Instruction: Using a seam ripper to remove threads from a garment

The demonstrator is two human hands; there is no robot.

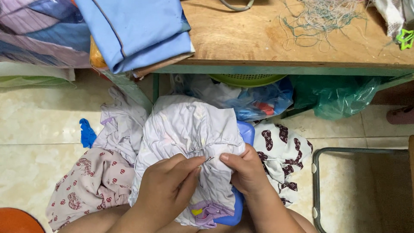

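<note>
Head view — both hands (207, 181) pinched on lilac garment (185, 129).

At frame centre we see the garment (189, 129) draped over a stool (246, 131), both hands meeting on it. More clothes (92, 181) lie on the floor (34, 129) lower left. The counter (276, 39) spans the top, folded fabric (138, 30) on its left end, bags (263, 101) beneath.

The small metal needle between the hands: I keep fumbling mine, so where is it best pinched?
Probably at its bare shank, from the left side, as the left hand does: the thin metal needle lies nearly level, its right end at the pale lilac cloth garment pinned by the right hand.
</note>
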